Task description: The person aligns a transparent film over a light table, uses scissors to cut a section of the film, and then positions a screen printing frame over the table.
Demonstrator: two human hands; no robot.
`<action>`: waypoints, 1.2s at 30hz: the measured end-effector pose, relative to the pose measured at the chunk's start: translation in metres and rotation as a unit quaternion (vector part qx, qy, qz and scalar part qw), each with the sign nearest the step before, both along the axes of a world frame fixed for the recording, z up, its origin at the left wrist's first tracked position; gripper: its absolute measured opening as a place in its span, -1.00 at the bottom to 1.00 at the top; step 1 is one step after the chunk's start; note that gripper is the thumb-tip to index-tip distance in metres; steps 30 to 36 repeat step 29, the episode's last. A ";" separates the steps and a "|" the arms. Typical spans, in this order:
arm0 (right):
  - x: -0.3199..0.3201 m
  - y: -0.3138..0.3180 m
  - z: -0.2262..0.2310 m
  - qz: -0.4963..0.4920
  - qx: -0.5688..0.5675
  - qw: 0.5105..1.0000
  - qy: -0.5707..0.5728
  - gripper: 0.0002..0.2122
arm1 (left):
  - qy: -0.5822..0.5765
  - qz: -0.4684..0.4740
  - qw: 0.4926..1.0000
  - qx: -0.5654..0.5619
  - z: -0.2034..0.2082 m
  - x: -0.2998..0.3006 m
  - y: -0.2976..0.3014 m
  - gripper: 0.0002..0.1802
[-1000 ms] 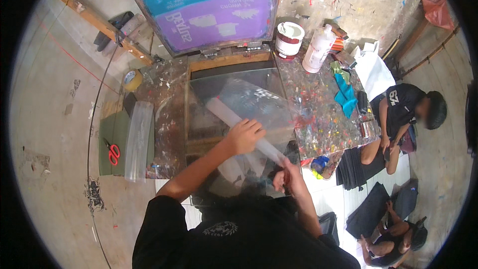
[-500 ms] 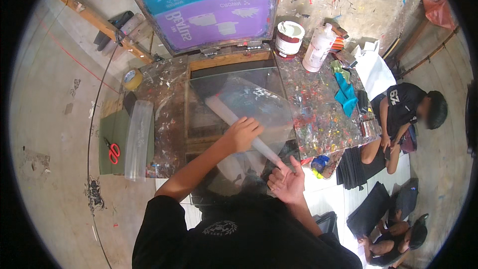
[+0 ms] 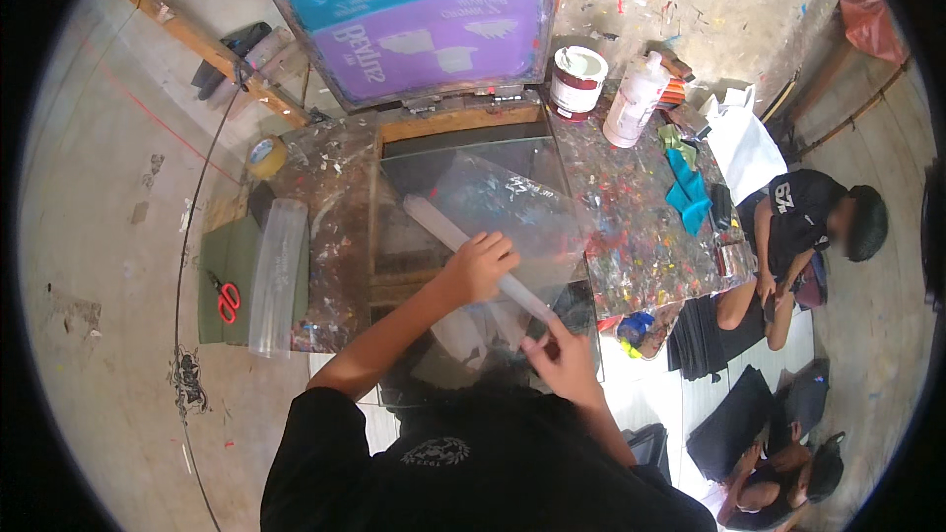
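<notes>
A strip of clear plastic film point(image 3: 436, 223), apparently rolled or folded over along one edge, lies aslant on a glass pane point(image 3: 473, 152) at the front of the bench. My left hand point(image 3: 480, 267) is closed over the strip's middle, knuckles up. At the strip's near right end, my right hand point(image 3: 564, 363) pinches it with thumb and fingers. The rest of the clear sheet spreads beneath and beside the strip, its edges hard to make out through the reflections. My fingertips are partly hidden behind the left hand's knuckles.
A printing screen point(image 3: 424, 30) stands raised on hinges behind the glass. Left are tape point(image 3: 265, 157), red-handled scissors point(image 3: 227, 300) and a clear plastic roll point(image 3: 279, 276). Right are a paint tub point(image 3: 576, 94), a bottle point(image 3: 637, 100) and a teal cloth point(image 3: 687, 192). Two people sit at right.
My right hand has turned over from palm up, with fingers spread, to a pinch at the strip's near end. My left hand stays at about the same place on the film.
</notes>
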State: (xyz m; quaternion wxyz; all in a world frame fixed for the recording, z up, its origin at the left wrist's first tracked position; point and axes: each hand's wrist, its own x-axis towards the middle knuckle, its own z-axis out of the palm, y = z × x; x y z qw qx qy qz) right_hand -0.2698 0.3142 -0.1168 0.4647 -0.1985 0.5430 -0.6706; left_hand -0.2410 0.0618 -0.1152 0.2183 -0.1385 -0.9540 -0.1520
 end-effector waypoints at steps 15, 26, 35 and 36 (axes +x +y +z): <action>0.002 -0.009 0.012 -0.061 0.115 0.960 0.250 -0.80 | 0.024 -0.008 1.000 -0.014 -0.004 -0.003 -0.003 -0.81; 0.003 -0.004 -0.007 -0.165 0.082 0.862 0.472 -0.87 | -0.065 -0.006 0.998 0.009 -0.007 0.000 -0.008 -0.72; 0.006 -0.006 0.009 -0.207 0.074 0.869 0.444 -0.84 | -0.088 0.014 0.996 0.006 -0.010 0.000 -0.014 -0.63; 0.006 -0.006 0.009 -0.207 0.074 0.869 0.444 -0.84 | -0.088 0.014 0.996 0.006 -0.010 0.000 -0.014 -0.63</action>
